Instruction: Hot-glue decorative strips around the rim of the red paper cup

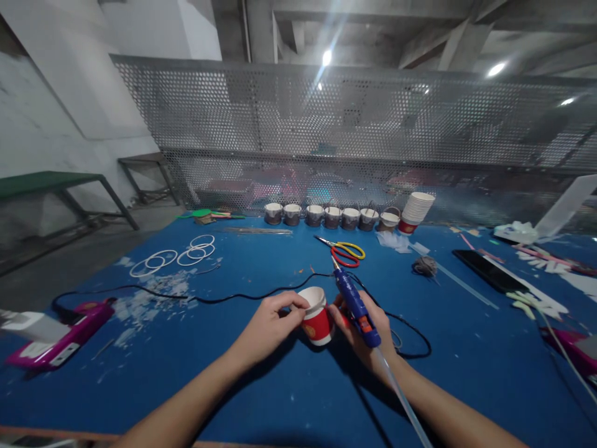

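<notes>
Perforated metal screen (pixel 298 124) ran across the far side, largest thing seen. Before it, a blue worktop (pixel 261 398), strewn with white scraps at left. A green-topped table (pixel 51 182) stood beyond its left side. Black cord (pixel 242 297) wound across the middle. Along the far edge, a row of seven dark-wrapped cups (pixel 314 218), pale inside; at its right end, a leaning stack of paper cups (pixel 416 211). Magenta power strip (pixel 69 339) lay near left, a white plug-in block on it; dark phone (pixel 489 270) lay flat at right. Left hand (pixel 280 317) was nearly closed, thumb and fingers pinching the red-and-white cup (pixel 318 317) by its left side near the rim. Right hand (pixel 366 320) was closed around the blue glue gun (pixel 354 305), fingertips close at the cup's right side; contact there unclear. Gun's nozzle pointed away, translucent stick (pixel 401 395) trailing from its rear. Cup sat between the hands, near centre, slightly tilted, mouth up. Scissors (pixel 347 251), one handle red, one yellow, lay just beyond the nozzle. Smallest noted: thin white rings (pixel 196 247), overlapping at left, and a grey yarn ball (pixel 424 266) at right.
</notes>
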{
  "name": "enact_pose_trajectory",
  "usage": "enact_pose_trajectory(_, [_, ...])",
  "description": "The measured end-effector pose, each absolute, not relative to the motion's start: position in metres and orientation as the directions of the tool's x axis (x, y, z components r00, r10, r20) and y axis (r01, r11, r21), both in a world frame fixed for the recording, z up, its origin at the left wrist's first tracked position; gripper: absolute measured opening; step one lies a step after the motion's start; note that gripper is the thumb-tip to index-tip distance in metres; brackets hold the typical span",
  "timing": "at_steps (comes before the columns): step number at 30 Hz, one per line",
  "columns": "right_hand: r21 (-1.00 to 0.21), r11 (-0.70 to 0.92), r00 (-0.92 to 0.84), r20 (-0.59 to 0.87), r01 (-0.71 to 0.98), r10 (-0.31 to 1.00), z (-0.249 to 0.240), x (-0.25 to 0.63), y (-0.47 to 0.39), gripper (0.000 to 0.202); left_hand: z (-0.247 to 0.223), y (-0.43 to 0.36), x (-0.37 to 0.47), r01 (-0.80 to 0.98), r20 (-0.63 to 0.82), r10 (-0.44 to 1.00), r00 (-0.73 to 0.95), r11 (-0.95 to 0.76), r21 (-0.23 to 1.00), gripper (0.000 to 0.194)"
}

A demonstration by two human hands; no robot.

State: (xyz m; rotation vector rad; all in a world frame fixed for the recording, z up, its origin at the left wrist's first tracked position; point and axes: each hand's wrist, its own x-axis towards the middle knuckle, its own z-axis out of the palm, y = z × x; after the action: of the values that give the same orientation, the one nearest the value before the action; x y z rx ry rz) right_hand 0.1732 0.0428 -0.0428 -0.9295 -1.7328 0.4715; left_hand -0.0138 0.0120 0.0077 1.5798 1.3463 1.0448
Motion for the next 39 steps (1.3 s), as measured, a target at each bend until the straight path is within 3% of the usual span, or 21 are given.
enact_pose_trajectory(4, [-0.765,0.577,-0.142,0.561,0.286,0.815,-0.029,0.176,0.036,0.014,0.008,0.013,-0.018,0.312,0.083,0.995,0.062,-0.099,0.945,0.015])
enact_pose_trajectory(9, [-0.803,0.535,-0.190,0.500,0.263,0.845,-0.018,0.180,0.026,0.014,0.010,0.012,-0.018,0.335,0.184,0.983,0.001,-0.174,0.926,0.010])
enact_pose_trajectory(17, [-0.711,0.650,-0.215,0.614,0.267,0.760,-0.032,0.171,0.031,0.006,0.007,0.011,-0.017,0.455,0.312,0.950,-0.015,-0.271,0.848,0.013])
enact_pose_trajectory(25, [-0.703,0.639,-0.186,0.614,0.311,0.767,-0.044,0.168,0.034,0.009,0.001,0.009,-0.007,0.400,0.261,0.964,0.045,-0.256,0.880,0.014])
enact_pose_trajectory(39, [-0.657,0.711,-0.243,0.669,0.250,0.703,-0.020,0.173,0.023,0.007,-0.003,0.012,-0.014,0.390,0.295,0.947,-0.126,-0.226,0.892,0.012])
